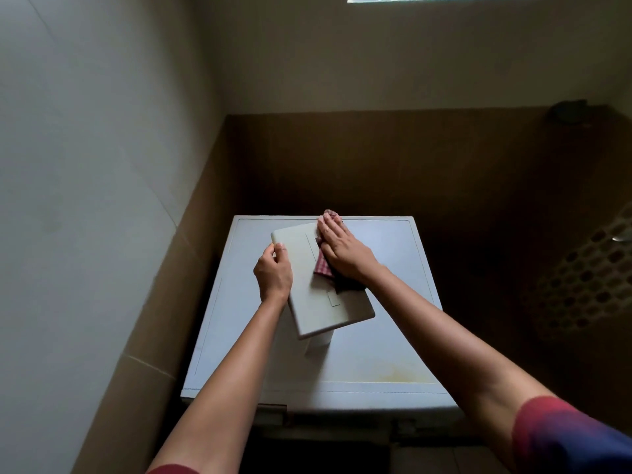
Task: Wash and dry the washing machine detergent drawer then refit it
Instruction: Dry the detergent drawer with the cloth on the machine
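head view: the detergent drawer (318, 302) lies underside up in the middle of the washing machine top (376, 336). left grip (273, 271) pinches the drawer's left edge, likely to steady it. right grip (345, 254), fingers straight and together, presses a checked cloth (323, 266) onto its far end to dry it.

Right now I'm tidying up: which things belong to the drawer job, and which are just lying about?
In the job: detergent drawer, checked cloth, washing machine top, left hand gripping the drawer, right hand pressing the cloth.
Lying about: perforated basket, dark object on the ledge.
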A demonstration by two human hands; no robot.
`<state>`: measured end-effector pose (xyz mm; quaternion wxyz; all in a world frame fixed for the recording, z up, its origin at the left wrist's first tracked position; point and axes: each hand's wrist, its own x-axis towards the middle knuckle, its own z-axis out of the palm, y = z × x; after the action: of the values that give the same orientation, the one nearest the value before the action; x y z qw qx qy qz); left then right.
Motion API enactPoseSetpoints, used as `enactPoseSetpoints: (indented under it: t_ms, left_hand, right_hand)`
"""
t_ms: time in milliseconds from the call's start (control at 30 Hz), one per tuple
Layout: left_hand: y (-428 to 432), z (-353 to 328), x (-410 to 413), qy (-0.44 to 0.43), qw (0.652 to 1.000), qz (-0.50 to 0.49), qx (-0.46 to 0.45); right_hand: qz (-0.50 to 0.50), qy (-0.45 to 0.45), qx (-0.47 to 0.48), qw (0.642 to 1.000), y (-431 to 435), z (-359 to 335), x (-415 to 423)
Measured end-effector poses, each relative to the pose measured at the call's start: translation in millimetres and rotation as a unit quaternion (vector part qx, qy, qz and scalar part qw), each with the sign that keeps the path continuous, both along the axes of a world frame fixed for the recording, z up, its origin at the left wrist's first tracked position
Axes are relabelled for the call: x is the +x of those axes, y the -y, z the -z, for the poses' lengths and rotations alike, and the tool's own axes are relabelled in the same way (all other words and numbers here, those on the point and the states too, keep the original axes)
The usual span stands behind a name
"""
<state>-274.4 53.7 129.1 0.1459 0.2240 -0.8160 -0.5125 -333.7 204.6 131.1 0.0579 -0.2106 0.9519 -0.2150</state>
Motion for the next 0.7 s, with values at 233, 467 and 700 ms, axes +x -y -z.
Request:
enactPoseSetpoints:
  t_ms: [233, 467, 700]
  left_hand:
    - [1.3, 0.5, 2.4, -0.008, 1.000, -0.008, 0.023]
    - [3.6, 2.5, -4.0, 0.009, 0.997, -0.041, 0.060]
    - [1.0, -2.7, -2.4, 0.006, 0.993, -0.070, 0.094]
  right_hand:
    - [0.073, 0.017, 0.033, 0.997, 41.8, -12.4, -17.3]
    - [-0.056, -0.059, 0.067, 0.994, 63.4, -19.2, 21.4]
    - [-0.121, 0.005, 0.050, 0.991, 43.3, -34.8, 65.5]
